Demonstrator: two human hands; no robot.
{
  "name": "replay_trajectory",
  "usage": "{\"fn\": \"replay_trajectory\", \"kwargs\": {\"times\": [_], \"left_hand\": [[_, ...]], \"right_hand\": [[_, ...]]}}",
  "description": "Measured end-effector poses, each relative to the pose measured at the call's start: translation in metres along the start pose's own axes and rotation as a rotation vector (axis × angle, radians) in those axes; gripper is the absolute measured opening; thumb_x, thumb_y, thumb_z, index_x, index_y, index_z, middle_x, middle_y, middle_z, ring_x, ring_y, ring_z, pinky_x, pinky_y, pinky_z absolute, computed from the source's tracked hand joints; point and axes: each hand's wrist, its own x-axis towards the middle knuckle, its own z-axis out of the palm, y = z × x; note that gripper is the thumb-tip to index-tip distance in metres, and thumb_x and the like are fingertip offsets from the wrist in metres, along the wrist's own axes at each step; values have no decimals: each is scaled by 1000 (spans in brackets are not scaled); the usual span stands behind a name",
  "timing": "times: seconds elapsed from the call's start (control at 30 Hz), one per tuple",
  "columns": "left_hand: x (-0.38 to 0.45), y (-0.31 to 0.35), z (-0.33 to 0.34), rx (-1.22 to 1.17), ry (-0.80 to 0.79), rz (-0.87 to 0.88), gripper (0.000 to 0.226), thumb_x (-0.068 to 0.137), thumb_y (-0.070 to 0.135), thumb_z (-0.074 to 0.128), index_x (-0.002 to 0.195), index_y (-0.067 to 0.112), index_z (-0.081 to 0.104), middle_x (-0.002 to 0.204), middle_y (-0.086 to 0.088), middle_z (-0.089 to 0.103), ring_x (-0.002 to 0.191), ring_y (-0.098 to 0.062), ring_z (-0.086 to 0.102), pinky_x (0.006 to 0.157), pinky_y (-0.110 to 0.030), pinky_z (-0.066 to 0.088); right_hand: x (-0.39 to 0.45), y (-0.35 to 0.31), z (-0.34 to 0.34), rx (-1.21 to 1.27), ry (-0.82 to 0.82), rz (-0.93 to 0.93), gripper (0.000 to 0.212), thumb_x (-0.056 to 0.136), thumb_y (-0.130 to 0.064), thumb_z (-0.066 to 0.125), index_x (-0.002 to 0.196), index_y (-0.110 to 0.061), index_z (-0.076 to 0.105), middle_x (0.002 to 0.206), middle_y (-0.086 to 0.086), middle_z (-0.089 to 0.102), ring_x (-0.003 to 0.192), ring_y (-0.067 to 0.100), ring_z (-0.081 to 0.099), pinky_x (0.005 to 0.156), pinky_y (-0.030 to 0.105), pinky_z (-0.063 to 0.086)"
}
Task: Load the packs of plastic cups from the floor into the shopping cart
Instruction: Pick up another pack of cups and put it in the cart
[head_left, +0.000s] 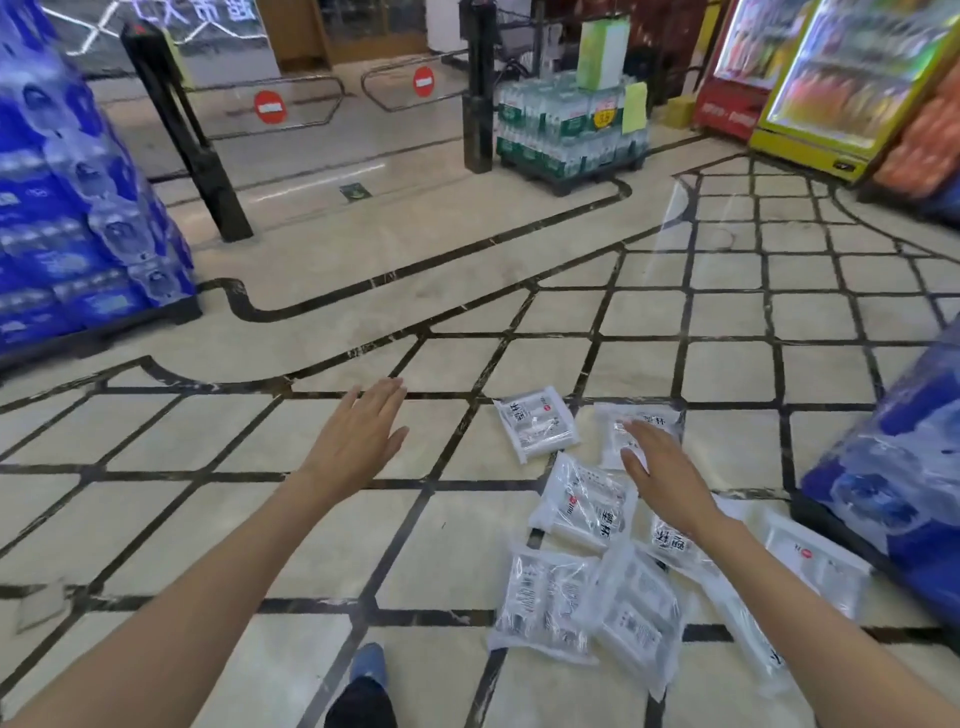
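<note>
The floor (322, 525) under me is cream marble crossed by a grid of dark lines with white veining, and the packs of cups (584, 504) lying at near right are clear and white with black lettering and a small red dot. Far left and near right stand blue bottle stacks (67, 208), and my shoe (370, 662) is blue. Far off, red round signs with a white bar (269, 107) hang on the gates, and a yellow-framed fridge (841, 83) stands at far right.

Place: I read a supermarket entrance | cues: swing gates with no-entry signs (269, 107) | palletised bottled water (569, 127) | lit drinks coolers (852, 73)
</note>
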Motion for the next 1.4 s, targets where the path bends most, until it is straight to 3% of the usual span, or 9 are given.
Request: {"fn": "replay_trajectory", "kwargs": {"times": [0.2, 0.33, 0.57, 0.8, 0.97, 1.07, 1.2, 1.3, 1.4], "left_hand": [[121, -107, 49, -71, -19, 172, 50, 84, 27, 64, 126, 1, 52, 131, -13, 55, 120, -26, 53, 102, -44, 40], [210, -150, 70, -75, 1, 304, 52, 76, 24, 72, 119, -2, 57, 123, -16, 60, 111, -28, 60, 95, -46, 46], [361, -158, 126, -142, -2, 521, 49, 83, 26, 66, 124, 2, 54, 130, -12, 56, 120, -24, 53, 102, -43, 40], [482, -157, 186, -251, -72, 570, 50, 92, 27, 52, 135, 2, 43, 142, -11, 44, 132, -22, 40, 111, -41, 26], [564, -156, 222, -316, -185, 588, 52, 95, 29, 47, 139, 2, 38, 145, -10, 40, 135, -22, 36, 113, -39, 24], [613, -149, 256, -335, -247, 619, 51, 95, 31, 46, 136, 1, 41, 141, -13, 45, 130, -25, 42, 110, -40, 29], [667, -133, 312, -394, -448, 641, 53, 93, 42, 36, 128, 4, 47, 125, -16, 56, 115, -31, 53, 98, -41, 41], [691, -117, 356, -430, -526, 634, 52, 94, 29, 49, 135, -2, 41, 135, -19, 49, 123, -30, 48, 104, -37, 35], [702, -96, 410, -533, -698, 525, 56, 94, 36, 46, 139, 4, 36, 142, -14, 42, 130, -26, 41, 106, -34, 31]], "right_hand": [[76, -41, 30, 41, 71, 251, 46, 99, -26, 40, 142, -10, 35, 149, 8, 37, 138, 22, 31, 112, 35, 26], [112, -58, 41, 49, 109, 389, 46, 98, -26, 41, 141, -9, 37, 148, 9, 38, 137, 23, 33, 111, 35, 27], [183, -43, 54, 87, 173, 615, 45, 98, -25, 43, 139, -8, 39, 144, 13, 42, 133, 27, 38, 108, 38, 32], [300, -20, 65, 135, 170, 667, 47, 98, -27, 43, 139, -6, 38, 146, 12, 40, 136, 26, 35, 112, 37, 27], [372, -6, 64, 219, 221, 748, 46, 98, -26, 42, 140, -6, 38, 147, 13, 39, 136, 26, 35, 111, 36, 27], [406, 9, 74, 282, 253, 828, 46, 98, -28, 42, 139, -7, 38, 145, 12, 42, 133, 26, 39, 109, 35, 29], [445, 30, 103, 387, 305, 989, 48, 97, -31, 44, 137, -4, 42, 142, 12, 46, 130, 28, 43, 106, 36, 33], [471, 49, 136, 522, 342, 1114, 49, 97, -34, 46, 137, -6, 42, 141, 11, 47, 128, 26, 46, 103, 35, 35], [494, 76, 180, 658, 355, 1230, 48, 96, -35, 46, 135, -7, 43, 136, 12, 51, 123, 26, 50, 99, 33, 38]]}}
